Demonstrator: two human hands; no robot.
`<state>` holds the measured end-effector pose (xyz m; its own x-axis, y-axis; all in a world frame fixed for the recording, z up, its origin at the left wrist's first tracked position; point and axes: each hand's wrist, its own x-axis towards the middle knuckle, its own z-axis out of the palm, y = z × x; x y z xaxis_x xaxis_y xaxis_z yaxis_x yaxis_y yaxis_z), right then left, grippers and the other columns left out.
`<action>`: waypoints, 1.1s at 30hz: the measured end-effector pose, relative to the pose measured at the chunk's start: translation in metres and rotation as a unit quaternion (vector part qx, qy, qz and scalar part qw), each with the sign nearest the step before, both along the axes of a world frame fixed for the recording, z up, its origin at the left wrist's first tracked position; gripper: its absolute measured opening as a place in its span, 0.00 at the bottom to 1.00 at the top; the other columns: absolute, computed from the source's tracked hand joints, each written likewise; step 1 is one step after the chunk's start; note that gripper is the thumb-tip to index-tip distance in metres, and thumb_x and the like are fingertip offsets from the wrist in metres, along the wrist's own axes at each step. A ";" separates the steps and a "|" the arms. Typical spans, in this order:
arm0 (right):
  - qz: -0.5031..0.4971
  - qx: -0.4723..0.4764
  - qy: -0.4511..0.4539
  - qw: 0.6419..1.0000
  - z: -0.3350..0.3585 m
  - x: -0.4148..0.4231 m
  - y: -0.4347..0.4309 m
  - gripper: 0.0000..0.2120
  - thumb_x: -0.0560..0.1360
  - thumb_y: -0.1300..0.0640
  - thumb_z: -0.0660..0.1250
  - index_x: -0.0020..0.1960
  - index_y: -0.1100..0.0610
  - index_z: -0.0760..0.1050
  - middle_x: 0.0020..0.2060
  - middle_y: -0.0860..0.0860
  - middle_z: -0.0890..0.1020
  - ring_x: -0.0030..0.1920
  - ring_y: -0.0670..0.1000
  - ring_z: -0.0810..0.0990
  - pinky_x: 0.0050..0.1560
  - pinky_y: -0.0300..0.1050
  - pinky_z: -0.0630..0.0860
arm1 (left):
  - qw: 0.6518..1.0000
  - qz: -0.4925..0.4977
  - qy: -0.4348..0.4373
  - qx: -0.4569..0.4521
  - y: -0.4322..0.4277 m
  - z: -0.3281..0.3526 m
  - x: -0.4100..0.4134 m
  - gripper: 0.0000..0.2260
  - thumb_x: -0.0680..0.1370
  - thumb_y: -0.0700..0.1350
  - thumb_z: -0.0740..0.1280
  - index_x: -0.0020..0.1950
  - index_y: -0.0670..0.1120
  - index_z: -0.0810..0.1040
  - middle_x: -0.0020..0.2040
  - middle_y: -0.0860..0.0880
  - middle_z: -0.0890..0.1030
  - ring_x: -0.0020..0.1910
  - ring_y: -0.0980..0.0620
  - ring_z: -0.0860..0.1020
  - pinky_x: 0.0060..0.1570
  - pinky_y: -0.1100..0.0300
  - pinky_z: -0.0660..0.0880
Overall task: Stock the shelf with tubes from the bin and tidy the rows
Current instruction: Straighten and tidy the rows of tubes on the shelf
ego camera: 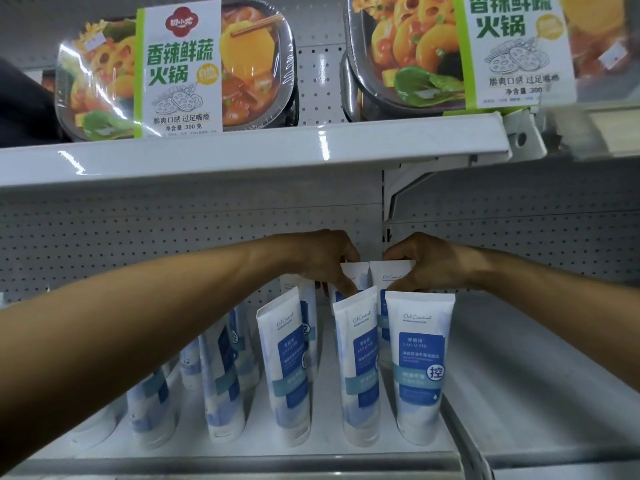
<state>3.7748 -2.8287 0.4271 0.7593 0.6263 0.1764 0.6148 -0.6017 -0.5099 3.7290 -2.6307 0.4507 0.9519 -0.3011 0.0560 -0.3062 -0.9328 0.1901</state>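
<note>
As they stand – tubes (419, 368) white, blue-labelled.

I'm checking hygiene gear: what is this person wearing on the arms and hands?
Nothing visible: the left forearm and right forearm are bare, with no sleeves in view. The left hand and right hand show no gloves, watch, bands or rings.

white and blue tubes (419, 368) stand cap-down in rows on the white shelf (325, 439); some on the left lean.
</note>
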 end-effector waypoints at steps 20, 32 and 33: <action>0.073 -0.094 -0.069 0.990 0.036 -0.012 0.043 0.18 0.71 0.47 0.73 0.59 0.51 0.79 0.53 0.42 0.82 0.52 0.41 0.80 0.59 0.41 0.77 | 0.996 0.000 0.093 -0.006 0.068 0.027 -0.039 0.16 0.71 0.45 0.76 0.58 0.50 0.83 0.53 0.55 0.85 0.53 0.59 0.82 0.59 0.60 0.77; 0.068 -0.131 -0.027 0.989 0.021 -0.006 0.065 0.10 0.69 0.49 0.75 0.46 0.52 0.82 0.44 0.45 0.85 0.44 0.43 0.82 0.45 0.35 0.78 | 0.997 0.017 0.065 -0.048 0.071 0.010 -0.014 0.11 0.71 0.46 0.76 0.51 0.44 0.84 0.45 0.51 0.86 0.43 0.53 0.85 0.43 0.64 0.81; 0.068 -0.128 -0.025 0.989 0.021 -0.006 0.065 0.09 0.69 0.49 0.75 0.46 0.52 0.82 0.44 0.45 0.85 0.44 0.44 0.83 0.46 0.36 0.78 | 0.997 0.018 0.064 -0.050 0.071 0.009 -0.013 0.11 0.71 0.46 0.76 0.52 0.43 0.84 0.45 0.51 0.86 0.43 0.53 0.85 0.43 0.64 0.81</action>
<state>3.7690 -2.7636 0.4478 0.6588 0.7515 0.0347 0.7199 -0.6164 -0.3189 3.7156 -2.5598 0.4599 0.9636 -0.2647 -0.0386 -0.2393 -0.9176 0.3174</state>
